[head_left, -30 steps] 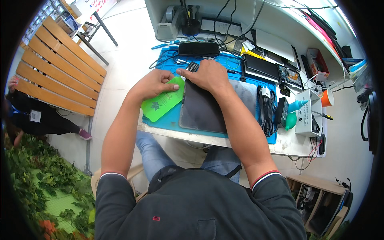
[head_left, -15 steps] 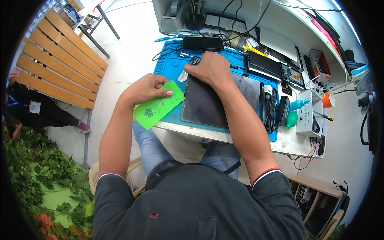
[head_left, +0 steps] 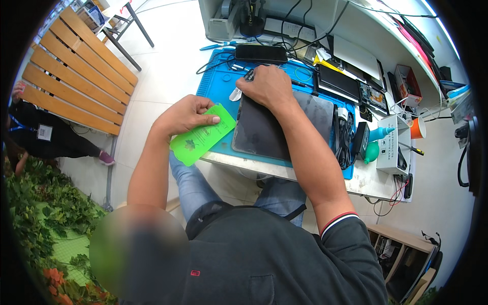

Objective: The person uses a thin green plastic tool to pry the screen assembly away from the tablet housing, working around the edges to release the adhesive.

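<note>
Head view, clock directions taken from the middle of the dark slab. Item: left hand (head_left: 189, 118), at 9 o'clock, thumb and fingers pinching a bright green card (head_left: 199, 139) printed with a leaf, which overhangs the near edge of the bench. Item: right hand (head_left: 268, 87), near 12, fingers curled at the slab's far edge; whether they grip anything cannot be told. Item: dark flat slab (head_left: 260, 128), lying on a blue mat (head_left: 215, 80). Item: small white piece (head_left: 235, 95), at 10, just beside the right thumb. Outward: black phone (head_left: 261, 53), near 12; coiled black cable (head_left: 345, 142), at 3; green bulb (head_left: 372, 152), between 3 and 4; orange cup (head_left: 417, 128), at 3. Progress, as judged: card in hand, done; setting it down, outstanding; work at the slab's far edge appears unfinished.
</note>
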{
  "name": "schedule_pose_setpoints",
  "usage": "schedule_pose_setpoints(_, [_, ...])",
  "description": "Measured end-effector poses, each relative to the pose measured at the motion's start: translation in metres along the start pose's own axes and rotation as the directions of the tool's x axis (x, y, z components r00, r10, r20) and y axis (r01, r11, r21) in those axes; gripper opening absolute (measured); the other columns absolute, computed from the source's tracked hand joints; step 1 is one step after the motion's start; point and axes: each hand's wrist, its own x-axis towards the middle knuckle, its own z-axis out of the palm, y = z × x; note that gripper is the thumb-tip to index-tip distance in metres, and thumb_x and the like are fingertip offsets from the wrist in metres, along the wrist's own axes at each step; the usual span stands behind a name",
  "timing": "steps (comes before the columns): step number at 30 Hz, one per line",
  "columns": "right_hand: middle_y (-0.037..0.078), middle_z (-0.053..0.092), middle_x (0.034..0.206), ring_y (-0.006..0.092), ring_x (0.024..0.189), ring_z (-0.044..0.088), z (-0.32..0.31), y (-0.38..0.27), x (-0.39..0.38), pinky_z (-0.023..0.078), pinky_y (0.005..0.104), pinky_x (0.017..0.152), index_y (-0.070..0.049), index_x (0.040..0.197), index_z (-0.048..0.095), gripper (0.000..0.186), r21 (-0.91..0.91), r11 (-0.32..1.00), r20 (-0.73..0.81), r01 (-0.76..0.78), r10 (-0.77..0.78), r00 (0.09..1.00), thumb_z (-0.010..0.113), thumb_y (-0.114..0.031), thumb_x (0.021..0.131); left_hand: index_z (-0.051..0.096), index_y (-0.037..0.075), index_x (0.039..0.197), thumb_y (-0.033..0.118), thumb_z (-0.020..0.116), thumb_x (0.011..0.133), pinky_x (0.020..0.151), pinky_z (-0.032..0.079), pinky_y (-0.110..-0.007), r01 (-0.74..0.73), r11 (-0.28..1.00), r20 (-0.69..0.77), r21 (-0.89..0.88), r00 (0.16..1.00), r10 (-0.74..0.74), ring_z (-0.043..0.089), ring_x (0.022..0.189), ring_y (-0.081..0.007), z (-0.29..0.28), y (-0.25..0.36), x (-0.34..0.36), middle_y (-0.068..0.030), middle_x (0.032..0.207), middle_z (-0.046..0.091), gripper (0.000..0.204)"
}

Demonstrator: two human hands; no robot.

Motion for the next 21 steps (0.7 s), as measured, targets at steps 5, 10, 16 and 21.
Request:
schedule_pose_setpoints(5, [0.027, 0.079, 0.093, 0.0419, 0.093, 0.078, 0.0012, 0.0019, -0.0045, 0.063, 0.0491, 0.083, 0.003, 0.095, 0.083, 0.061, -0.041, 0.998, -0.011, 0.041, -0.041, 0.999, 0.074, -0.055, 0.079, 0.077, -0.003, 0.113, 0.026, 0.088, 0.094, 0.062, 0.052, -0.024, -0.017, 0.999, 0.012, -0.032, 1.000, 0.017, 0.069, 0.069, -0.0068, 0.0012, -0.0024, -0.0008, -0.0062, 0.086, 0.079, 0.037])
schedule_pose_setpoints(10, [0.026, 0.080, 0.092, 0.0412, 0.092, 0.079, 0.0010, 0.0016, -0.0037, 0.064, 0.0481, 0.084, 0.004, 0.095, 0.083, 0.062, -0.029, 0.998, -0.019, 0.058, -0.058, 0.998, 0.076, -0.055, 0.078, 0.077, -0.003, 0.113, 0.025, 0.088, 0.094, 0.063, 0.052, -0.024, -0.023, 0.999, 0.025, 0.024, 0.999, 0.023, 0.069, 0.070, -0.0068, 0.0023, 0.0017, -0.0010, -0.0060, 0.086, 0.078, 0.036])
schedule_pose_setpoints(16, [0.026, 0.079, 0.091, 0.0417, 0.091, 0.079, -0.0006, -0.0006, -0.0029, 0.064, 0.0480, 0.084, 0.004, 0.093, 0.083, 0.060, -0.019, 0.999, -0.007, 0.049, -0.049, 0.999, 0.075, -0.053, 0.077, 0.077, -0.003, 0.112, 0.025, 0.088, 0.095, 0.062, 0.052, -0.023, -0.039, 0.999, 0.013, -0.031, 0.999, 0.039, 0.068, 0.070, -0.0061, 0.0022, -0.0030, -0.0013, -0.0045, 0.086, 0.078, 0.034])
schedule_pose_setpoints(21, [0.026, 0.079, 0.093, 0.0422, 0.094, 0.078, -0.0023, -0.0012, -0.0035, 0.063, 0.0491, 0.085, 0.003, 0.094, 0.083, 0.060, -0.020, 0.999, -0.005, 0.039, -0.039, 0.999, 0.075, -0.054, 0.077, 0.076, -0.003, 0.112, 0.026, 0.088, 0.095, 0.063, 0.053, -0.023, -0.042, 0.999, 0.009, -0.032, 0.999, 0.042, 0.070, 0.071, -0.0068, 0.0062, -0.0063, 0.0026, -0.0051, 0.087, 0.079, 0.035])
